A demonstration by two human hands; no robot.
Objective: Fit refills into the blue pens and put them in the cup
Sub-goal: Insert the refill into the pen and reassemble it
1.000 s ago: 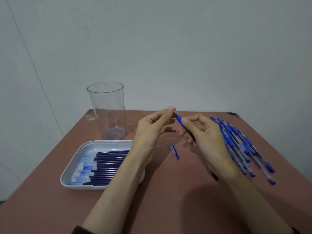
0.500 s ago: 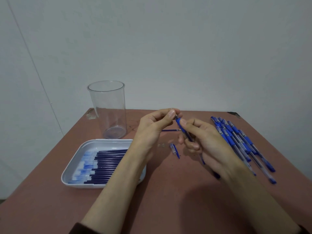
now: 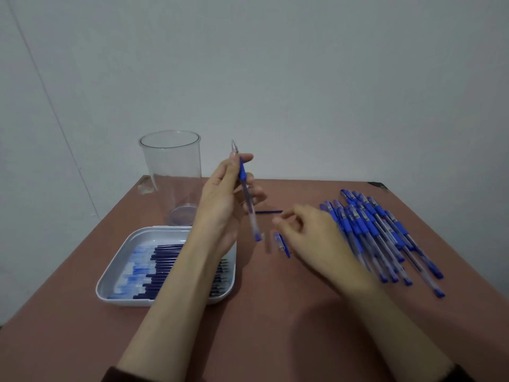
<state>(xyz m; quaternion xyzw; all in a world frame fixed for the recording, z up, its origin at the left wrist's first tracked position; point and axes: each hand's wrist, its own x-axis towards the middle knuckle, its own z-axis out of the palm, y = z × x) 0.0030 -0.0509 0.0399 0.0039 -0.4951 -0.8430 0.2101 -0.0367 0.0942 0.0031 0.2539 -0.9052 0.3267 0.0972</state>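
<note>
Gripping blue pen (image 3: 249,205) tip-up in fingers of left hand (image 3: 220,199), seemingly for capping; hovering right hand (image 3: 311,232), fingers loosely curled and empty, beside cap (image 3: 280,242) at mid-counter; standing empty at far-left counter corner: cup (image 3: 170,172).

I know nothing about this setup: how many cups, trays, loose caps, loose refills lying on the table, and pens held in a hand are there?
Cup: 1
Tray: 1
Cap loose on the table: 1
Refill loose on the table: 1
Pen held in the left hand: 1
Total: 5
</note>
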